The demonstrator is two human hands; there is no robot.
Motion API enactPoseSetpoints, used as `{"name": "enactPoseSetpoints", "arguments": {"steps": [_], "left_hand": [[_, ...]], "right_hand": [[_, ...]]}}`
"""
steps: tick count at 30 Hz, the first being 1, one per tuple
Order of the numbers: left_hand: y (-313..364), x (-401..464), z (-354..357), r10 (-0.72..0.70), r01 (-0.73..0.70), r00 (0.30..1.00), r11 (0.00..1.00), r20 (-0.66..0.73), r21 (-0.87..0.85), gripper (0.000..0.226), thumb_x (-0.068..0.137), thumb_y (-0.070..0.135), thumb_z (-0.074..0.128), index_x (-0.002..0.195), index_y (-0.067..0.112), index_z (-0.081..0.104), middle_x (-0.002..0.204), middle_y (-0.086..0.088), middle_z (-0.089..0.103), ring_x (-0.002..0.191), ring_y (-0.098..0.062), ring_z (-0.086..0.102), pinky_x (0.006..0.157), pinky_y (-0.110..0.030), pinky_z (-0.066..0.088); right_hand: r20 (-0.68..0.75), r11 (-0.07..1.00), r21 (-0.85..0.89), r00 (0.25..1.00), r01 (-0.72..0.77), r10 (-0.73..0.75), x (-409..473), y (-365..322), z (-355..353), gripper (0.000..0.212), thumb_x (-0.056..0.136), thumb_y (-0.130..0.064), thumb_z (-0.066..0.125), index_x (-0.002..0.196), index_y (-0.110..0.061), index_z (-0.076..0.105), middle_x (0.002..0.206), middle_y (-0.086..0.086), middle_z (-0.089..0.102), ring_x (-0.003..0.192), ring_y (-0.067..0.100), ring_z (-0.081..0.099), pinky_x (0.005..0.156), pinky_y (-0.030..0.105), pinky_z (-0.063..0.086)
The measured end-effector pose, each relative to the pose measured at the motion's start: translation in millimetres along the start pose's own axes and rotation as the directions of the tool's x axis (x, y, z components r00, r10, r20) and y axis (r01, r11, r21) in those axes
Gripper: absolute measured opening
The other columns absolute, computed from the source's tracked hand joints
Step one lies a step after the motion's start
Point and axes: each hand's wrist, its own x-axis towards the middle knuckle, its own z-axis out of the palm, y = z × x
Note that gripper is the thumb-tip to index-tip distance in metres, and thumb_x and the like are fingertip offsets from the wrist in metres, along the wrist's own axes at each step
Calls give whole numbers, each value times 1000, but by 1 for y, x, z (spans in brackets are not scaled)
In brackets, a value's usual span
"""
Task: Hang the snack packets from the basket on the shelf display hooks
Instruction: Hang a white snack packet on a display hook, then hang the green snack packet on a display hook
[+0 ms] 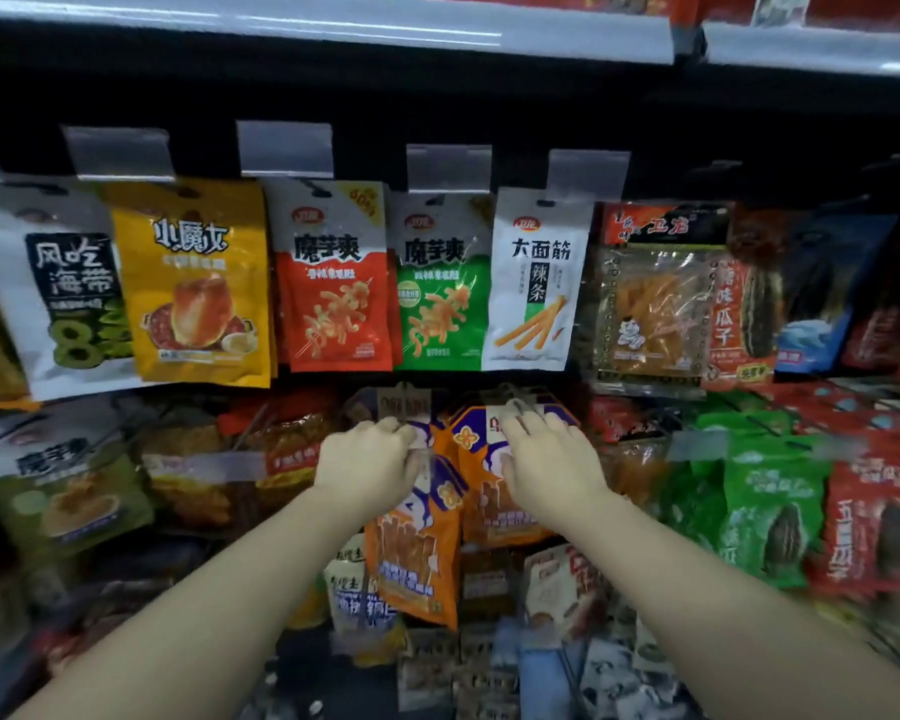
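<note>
Orange packets going onto a middle-row hook

Left hand (367,462) pinches one orange packet (417,558); right hand (546,459) lies flat-fingered on the hung orange stack (505,511). This packet looks not yet hooked; basket unseen.

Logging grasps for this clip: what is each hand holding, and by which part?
The left hand grips the upper part of an orange snack packet. The right hand rests on the top of the neighbouring orange packets; its grip cannot be told.

white packet (533,283) "大面筋 辣条", red packet (336,288) "魔芋爽", yellow packet (193,283) "小魔女"
</note>
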Motion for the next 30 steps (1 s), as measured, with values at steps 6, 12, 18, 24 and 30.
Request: {"name": "enactPoseSetpoints", "arguments": {"steps": [6, 12, 18, 24, 30], "left_hand": [[-27, -90, 11, -140, 127, 978, 988, 157, 90, 35, 96, 42, 37, 114, 24, 60, 109, 3, 62, 99, -23, 62, 65, -30, 43], [-63, -191, 41, -259, 228, 869, 966, 422, 124, 33, 94, 40, 39, 112, 24, 62, 112, 1, 65, 101, -26, 64, 67, -31, 41], [-109, -274, 72, -243, 218, 804, 970, 543, 110, 28, 97, 39, 37, 105, 26, 61, 102, -1, 68, 90, -27, 65, 61, -30, 37], [-180, -332, 134, -146, 172, 698, 985, 701, 34, 26, 95, 30, 38, 100, 17, 60, 89, -4, 66, 75, -25, 64, 54, -29, 44], [-228, -402, 200, -66, 80, 628, 997, 775, 21, 28, 96, 35, 37, 111, 26, 59, 110, -1, 65, 101, -27, 63, 73, -32, 46]], "right_hand": [[60, 988, 122, 993, 90, -98, -42, -54, 33, 45, 98, -32, 39, 141, -18, 35, 136, 4, 48, 126, 27, 41, 100, 39, 37], [236, 981, 159, 960, 115, -151, -103, -102, 76, 38, 97, -32, 40, 132, -17, 43, 128, 5, 53, 120, 28, 45, 94, 40, 40], [376, 986, 153, 918, 73, -126, -144, -167, 119, 39, 96, -31, 41, 131, -14, 42, 129, 8, 52, 121, 30, 44, 94, 40, 40], [520, 990, 131, 854, -55, -22, -167, -249, 166, 38, 95, -28, 42, 131, -13, 42, 132, 12, 51, 125, 33, 44, 96, 41, 41], [653, 982, 106, 755, -155, 48, -201, -329, 242, 42, 98, -27, 42, 138, -13, 38, 133, 11, 48, 127, 32, 41, 94, 41, 41]]}}
